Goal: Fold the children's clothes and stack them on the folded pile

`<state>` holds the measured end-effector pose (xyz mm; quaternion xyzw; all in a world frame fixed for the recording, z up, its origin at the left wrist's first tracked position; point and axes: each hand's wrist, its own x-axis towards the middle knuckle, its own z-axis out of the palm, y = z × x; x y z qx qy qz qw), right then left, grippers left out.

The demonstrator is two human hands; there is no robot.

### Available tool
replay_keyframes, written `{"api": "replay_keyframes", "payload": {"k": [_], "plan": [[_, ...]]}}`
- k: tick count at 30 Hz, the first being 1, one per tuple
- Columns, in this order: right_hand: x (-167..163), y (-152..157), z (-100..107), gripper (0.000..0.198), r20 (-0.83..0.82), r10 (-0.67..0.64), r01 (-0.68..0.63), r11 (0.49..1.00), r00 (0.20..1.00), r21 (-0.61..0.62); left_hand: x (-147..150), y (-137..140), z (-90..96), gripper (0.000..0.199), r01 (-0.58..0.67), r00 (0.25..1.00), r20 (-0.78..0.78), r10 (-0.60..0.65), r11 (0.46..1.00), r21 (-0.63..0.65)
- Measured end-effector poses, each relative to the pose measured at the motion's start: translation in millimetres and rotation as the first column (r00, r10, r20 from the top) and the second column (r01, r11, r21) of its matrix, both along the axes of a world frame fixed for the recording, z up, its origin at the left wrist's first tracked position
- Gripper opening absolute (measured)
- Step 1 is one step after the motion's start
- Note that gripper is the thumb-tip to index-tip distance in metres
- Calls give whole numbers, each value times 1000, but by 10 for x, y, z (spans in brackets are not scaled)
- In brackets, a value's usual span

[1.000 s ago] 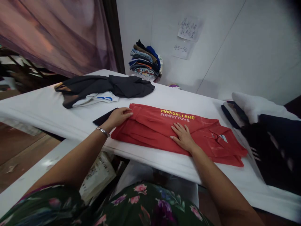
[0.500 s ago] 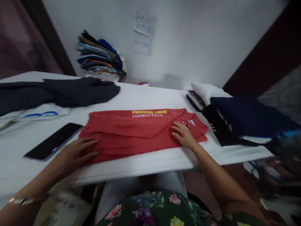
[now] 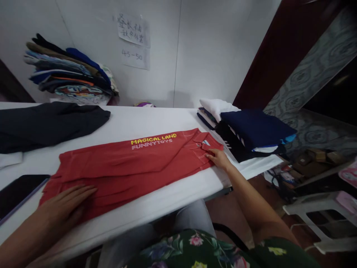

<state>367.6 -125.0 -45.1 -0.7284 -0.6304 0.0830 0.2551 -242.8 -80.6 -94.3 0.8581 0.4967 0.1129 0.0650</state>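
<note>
Red shirt point(image 3: 134, 163) lies flat; left hand point(image 3: 63, 204) presses hem; right hand point(image 3: 220, 159) apparently touches collar.

Bare table point(image 3: 156, 119) lies open beyond the right hand point(image 3: 220, 159) and the left hand point(image 3: 65, 203). A folded pile point(image 3: 251, 130) blocks just right; a phone point(image 3: 19, 191) sits left.

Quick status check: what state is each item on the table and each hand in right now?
red shirt: folded lengthwise, flat on the table
left hand: open, palm flat on the shirt's hem end
right hand: fingers at the collar end
phone: lying flat, screen dark
dark garment: unfolded, crumpled
right-side pile: folded, stacked
clothes stack at the wall: folded, stacked
</note>
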Motion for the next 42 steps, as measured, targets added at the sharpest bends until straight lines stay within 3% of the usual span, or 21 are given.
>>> {"api": "replay_keyframes", "payload": {"k": [7, 11, 14, 17, 21, 25, 30, 37, 42], "plan": [[-35, 16, -112, 23, 60, 5, -9, 998, 998, 58, 190, -197, 304, 44, -81, 996, 31, 80, 996, 40], [-63, -37, -97, 26, 211, 4, -5, 1000, 978, 6, 317, -291, 407, 43, -135, 990, 42, 132, 987, 86], [-238, -22, -19, 30, 299, 19, -41, 997, 954, 68, 386, -262, 486, 40, -149, 983, 114, 143, 988, 47], [-597, 56, 50, 35, 265, 174, -210, 971, 948, 112, 592, -170, 640, 40, -124, 982, 153, 112, 989, 74], [-1090, 198, 68, 54, 209, 399, -405, 914, 893, -12, 999, -21, 775, 54, -85, 996, 41, 79, 976, 198], [-1286, 258, 19, 67, 197, 465, -434, 883, 863, -180, 1142, 94, 576, 62, -84, 988, -106, 113, 964, 251], [-1192, 226, 10, 66, 210, 465, -415, 877, 860, -242, 1018, 146, 281, 64, -18, 982, -174, 70, 958, 285], [-562, 104, -12, 61, 252, 216, -152, 956, 943, -251, 1000, 163, 255, 69, 1, 979, -193, 66, 945, 328], [-323, 5, -108, 59, 147, 178, -147, 969, 973, -197, 961, 177, 204, 58, 57, 986, -167, -3, 947, 316]]}}
